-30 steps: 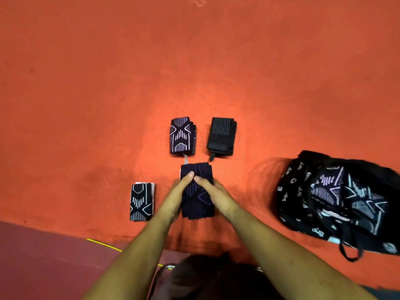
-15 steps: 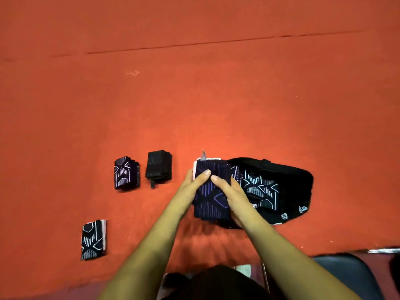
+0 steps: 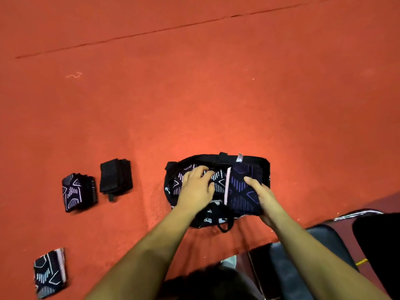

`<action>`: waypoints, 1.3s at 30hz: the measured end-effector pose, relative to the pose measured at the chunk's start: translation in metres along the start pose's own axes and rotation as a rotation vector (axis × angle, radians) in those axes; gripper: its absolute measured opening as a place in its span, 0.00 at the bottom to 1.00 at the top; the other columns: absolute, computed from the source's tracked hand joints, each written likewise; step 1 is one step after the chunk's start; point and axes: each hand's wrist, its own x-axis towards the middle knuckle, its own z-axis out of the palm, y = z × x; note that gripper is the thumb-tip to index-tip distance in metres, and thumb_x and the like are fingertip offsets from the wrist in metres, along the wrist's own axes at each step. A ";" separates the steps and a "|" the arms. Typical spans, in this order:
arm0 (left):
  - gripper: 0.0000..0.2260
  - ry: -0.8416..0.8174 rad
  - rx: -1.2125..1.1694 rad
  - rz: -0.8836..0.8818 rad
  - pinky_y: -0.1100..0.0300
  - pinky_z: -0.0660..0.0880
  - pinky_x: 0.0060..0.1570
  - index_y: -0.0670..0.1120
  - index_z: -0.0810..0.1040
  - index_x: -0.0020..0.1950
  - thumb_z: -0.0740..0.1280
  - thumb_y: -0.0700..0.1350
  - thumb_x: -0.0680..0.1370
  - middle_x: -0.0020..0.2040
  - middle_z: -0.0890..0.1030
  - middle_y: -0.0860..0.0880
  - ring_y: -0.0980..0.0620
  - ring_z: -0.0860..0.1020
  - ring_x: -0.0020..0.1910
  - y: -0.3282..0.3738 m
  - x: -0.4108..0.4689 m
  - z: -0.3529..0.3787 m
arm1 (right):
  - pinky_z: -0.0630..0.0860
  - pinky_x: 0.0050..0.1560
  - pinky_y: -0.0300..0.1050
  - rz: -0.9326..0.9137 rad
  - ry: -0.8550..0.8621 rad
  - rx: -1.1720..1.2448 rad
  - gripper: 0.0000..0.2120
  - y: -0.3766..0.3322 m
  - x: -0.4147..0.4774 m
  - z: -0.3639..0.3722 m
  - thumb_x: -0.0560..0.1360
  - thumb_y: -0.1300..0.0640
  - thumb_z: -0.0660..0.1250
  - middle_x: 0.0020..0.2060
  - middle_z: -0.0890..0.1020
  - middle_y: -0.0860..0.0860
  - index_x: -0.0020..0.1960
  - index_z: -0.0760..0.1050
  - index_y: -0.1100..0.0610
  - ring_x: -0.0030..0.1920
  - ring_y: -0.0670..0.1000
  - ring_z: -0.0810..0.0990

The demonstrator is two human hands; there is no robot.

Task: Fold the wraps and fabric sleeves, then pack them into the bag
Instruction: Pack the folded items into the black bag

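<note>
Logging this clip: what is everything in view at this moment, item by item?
floor: 1, orange, fills the view
bag: 1, black with white print, open, centre
held sleeve: 1, dark with purple pattern and a pink edge, folded, over the bag's right side
upper-left sleeve: 1, dark with pale pattern, folded, on the floor left of the bag
black wrap: 1, plain black, folded, between that sleeve and the bag
lower-left sleeve: 1, dark with pale pattern, folded, bottom left
chair: 1, black seat, chrome frame, lower right
thread: 1, pale, upper left
left hand: 1, fingers spread on the bag's contents
right hand: 1, grips the held sleeve
</note>
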 end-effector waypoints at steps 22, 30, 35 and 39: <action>0.26 -0.429 0.346 -0.009 0.34 0.32 0.72 0.64 0.46 0.80 0.49 0.64 0.82 0.79 0.32 0.50 0.49 0.32 0.78 -0.042 0.014 0.051 | 0.82 0.51 0.53 0.115 0.063 -0.298 0.21 0.021 0.103 -0.022 0.68 0.46 0.78 0.43 0.87 0.53 0.54 0.80 0.57 0.44 0.54 0.86; 0.31 -0.432 0.361 -0.001 0.33 0.31 0.71 0.65 0.44 0.79 0.37 0.68 0.75 0.77 0.30 0.51 0.49 0.33 0.79 -0.047 0.015 0.056 | 0.81 0.48 0.45 0.012 0.032 -0.383 0.17 0.027 0.102 -0.020 0.73 0.50 0.75 0.50 0.85 0.50 0.59 0.78 0.52 0.47 0.49 0.85; 0.27 -0.437 0.339 -0.016 0.34 0.30 0.71 0.66 0.43 0.79 0.48 0.65 0.81 0.79 0.30 0.50 0.50 0.31 0.78 -0.044 0.016 0.058 | 0.76 0.54 0.45 0.009 0.114 -0.581 0.23 0.026 0.101 -0.012 0.75 0.45 0.72 0.53 0.81 0.48 0.64 0.73 0.55 0.52 0.48 0.81; 0.27 -0.424 0.283 -0.014 0.36 0.29 0.71 0.65 0.46 0.79 0.51 0.65 0.81 0.80 0.32 0.50 0.52 0.32 0.78 -0.043 0.014 0.052 | 0.72 0.57 0.45 -0.081 0.203 -0.748 0.27 0.020 0.093 -0.002 0.74 0.44 0.71 0.60 0.78 0.53 0.66 0.70 0.57 0.59 0.53 0.78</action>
